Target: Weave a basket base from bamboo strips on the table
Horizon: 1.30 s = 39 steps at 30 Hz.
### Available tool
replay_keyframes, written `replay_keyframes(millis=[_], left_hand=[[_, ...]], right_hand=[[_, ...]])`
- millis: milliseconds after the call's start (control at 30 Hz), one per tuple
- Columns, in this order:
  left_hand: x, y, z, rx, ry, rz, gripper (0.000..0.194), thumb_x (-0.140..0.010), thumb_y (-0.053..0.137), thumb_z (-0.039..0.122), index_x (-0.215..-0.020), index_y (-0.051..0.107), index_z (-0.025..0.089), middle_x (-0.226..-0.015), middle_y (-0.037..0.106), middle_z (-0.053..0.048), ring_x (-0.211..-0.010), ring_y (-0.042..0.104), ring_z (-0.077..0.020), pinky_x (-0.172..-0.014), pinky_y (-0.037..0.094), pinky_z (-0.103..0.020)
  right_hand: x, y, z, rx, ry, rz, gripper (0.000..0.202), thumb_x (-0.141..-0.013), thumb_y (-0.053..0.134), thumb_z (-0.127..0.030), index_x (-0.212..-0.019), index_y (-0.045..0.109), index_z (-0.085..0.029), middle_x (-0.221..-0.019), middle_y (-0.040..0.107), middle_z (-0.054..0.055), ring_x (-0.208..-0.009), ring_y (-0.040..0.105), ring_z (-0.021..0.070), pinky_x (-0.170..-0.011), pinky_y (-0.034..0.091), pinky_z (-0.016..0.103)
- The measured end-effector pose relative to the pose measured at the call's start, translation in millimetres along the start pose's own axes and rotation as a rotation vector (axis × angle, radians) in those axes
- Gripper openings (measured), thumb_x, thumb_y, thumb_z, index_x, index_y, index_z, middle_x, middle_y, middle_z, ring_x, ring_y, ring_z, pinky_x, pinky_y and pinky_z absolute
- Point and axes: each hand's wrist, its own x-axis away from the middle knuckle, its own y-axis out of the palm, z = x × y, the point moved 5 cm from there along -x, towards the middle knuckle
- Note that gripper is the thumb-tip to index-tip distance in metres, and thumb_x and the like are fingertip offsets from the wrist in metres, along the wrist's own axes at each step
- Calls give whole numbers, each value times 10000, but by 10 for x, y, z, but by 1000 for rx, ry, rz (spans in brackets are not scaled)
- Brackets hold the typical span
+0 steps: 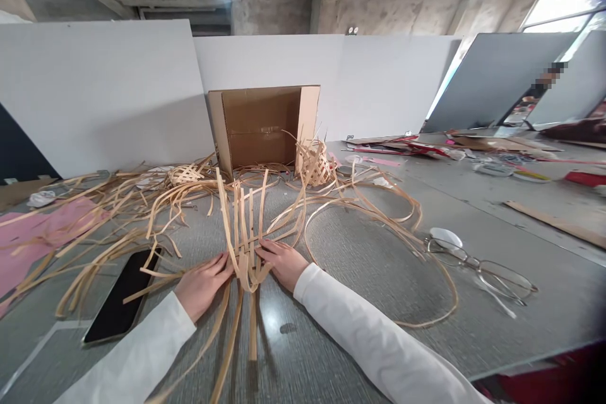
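Note:
A partly woven piece of flat tan strips [245, 246] lies on the grey table in front of me, several strips standing up from it and others trailing toward me. At its left edge, my left hand [202, 285] presses the strips with its fingers together. My right hand [283, 262] is at the right edge, its fingers resting on the weave and on a crossing strip. The thumbs and the undersides of both hands are largely hidden.
A black phone [124, 295] lies left of my left hand. Eyeglasses [483, 271] and a white round object [445, 238] lie at the right. Loose strips [177, 199], a woven piece [316, 164] and an open cardboard box [262, 129] stand farther back.

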Motion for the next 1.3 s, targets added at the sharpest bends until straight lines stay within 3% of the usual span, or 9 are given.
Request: replay_keyframes(millis=[100,233,367,567,700,867,1033,1167,1300], left_hand=[[-31,-31,-32,17,-9,-47,515,-817,370,13,-1255,475,262,-1283,505,-40,-1168,477,-171,-874,483,-285],[-59,-104,-39,32,-77,-21,477,-848,379,62,-1235,493,317,-1267,521,-11,-1095,543,-178,-831,504,-278],[-86,-139,-4,34,-162,-41,459,-836,376,41,-1189,543,282,-1247,539,-18,-1015,596,-180,-779,527,-273],[-103,-130,78,71,-92,-5,449,-808,377,7,-1161,568,206,-1244,540,-50,-1174,470,-177,-988,394,-328],[-69,-32,80,34,-70,-25,410,-831,395,53,-1205,526,161,-1277,502,-98,-1193,447,-197,-984,398,-338],[-37,6,54,-9,-45,2,440,-831,373,48,-1232,493,183,-1286,491,-107,-1176,466,-212,-991,380,-407],[-24,-35,59,-5,-17,-20,474,-806,379,20,-1241,486,176,-1294,483,-106,-1192,448,-207,-990,387,-379],[-29,-69,73,9,-44,-34,485,-814,375,19,-1264,465,178,-1284,495,-103,-1190,452,-205,-964,417,-351],[-41,-96,91,-16,-51,-52,482,-823,390,31,-1283,443,167,-1307,467,-119,-1184,457,-220,-972,405,-362]], right_hand=[[0,-2,-3,-23,-14,5,349,-874,395,-170,-1201,514,-148,-1278,480,115,-1179,455,201,-990,383,355],[-2,7,13,-23,-1,-31,361,-870,403,-177,-1215,508,-168,-1312,450,105,-1205,427,209,-1005,367,352],[3,31,16,45,17,-108,389,-874,395,-173,-1255,472,-193,-1342,417,100,-1230,394,232,-996,378,373],[37,-2,-55,59,39,-101,401,-870,403,-208,-1262,457,-143,-1353,392,134,-1243,369,263,-986,383,411],[45,26,-38,24,63,-90,445,-863,395,-187,-1299,403,-101,-1373,358,152,-1270,327,253,-1000,370,416],[41,126,8,35,22,-145,488,-815,425,-107,-1298,397,-48,-1364,360,179,-1288,296,226,-1043,330,357],[60,-22,-46,102,-20,-146,457,-786,428,-43,-1240,448,14,-1283,446,218,-1276,318,233,-1045,327,325],[90,-252,-31,175,79,-186,299,-814,436,-58,-1052,599,-138,-1110,593,124,-1063,539,217,-850,480,307],[95,-310,-52,264,130,-234,247,-848,402,-90,-925,630,-145,-974,636,113,-884,598,213,-645,508,278]])
